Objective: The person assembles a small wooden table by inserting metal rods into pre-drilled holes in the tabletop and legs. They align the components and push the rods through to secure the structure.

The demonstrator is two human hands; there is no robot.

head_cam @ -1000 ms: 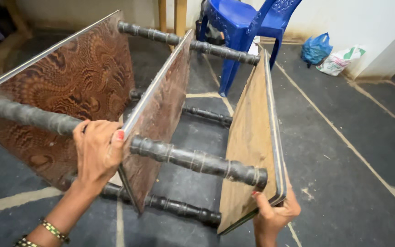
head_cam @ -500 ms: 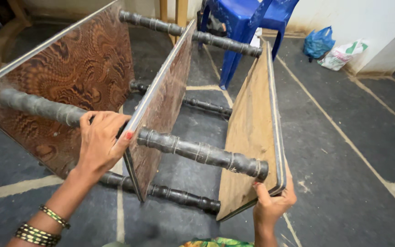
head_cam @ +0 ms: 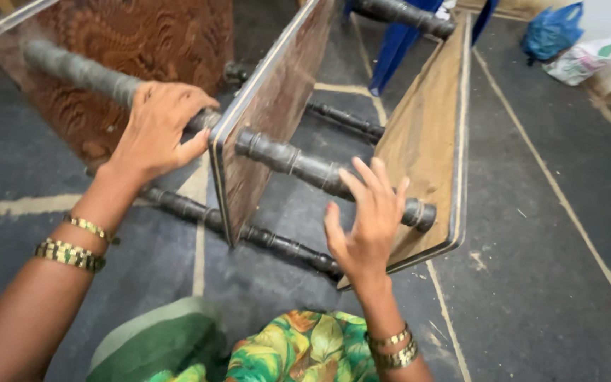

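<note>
Nearest the camera, a patch of green and yellow floral cloth (head_cam: 298,350) filled the bottom edge, and both forearms wore gold bangles (head_cam: 72,244) at the wrist. The right hand (head_cam: 365,223) was raised with its fingers (head_cam: 376,180) spread wide and holding nothing. It hovered just in front of the near turned rod (head_cam: 298,166), a dark grey post, close to where that rod met the plain tan end board (head_cam: 429,145). Whether the fingertips touched the rod could not be told. The left hand (head_cam: 157,127) was closed over the same rod, fingers curled across the top, thumb pressed just beside the edge of the middle board (head_cam: 270,113).

The rod belonged to a small shelf unit (head_cam: 249,141) lying on its side on the dark stone floor (head_cam: 546,233). Three boards stood on edge, joined by rods; a lower rod (head_cam: 249,233) ran close to the floor. The farthest left board (head_cam: 129,64) showed a swirling brown carved pattern.

Beyond the unit stood the legs of a blue plastic chair (head_cam: 397,49). At the far right lay a blue plastic bag (head_cam: 549,32) and a white bag (head_cam: 588,60), both bulging, their contents hidden.

Half a second before, the right hand had gripped the lower corner of the tan board; it had since let go and risen toward the rod. The left hand had kept its grip.
</note>
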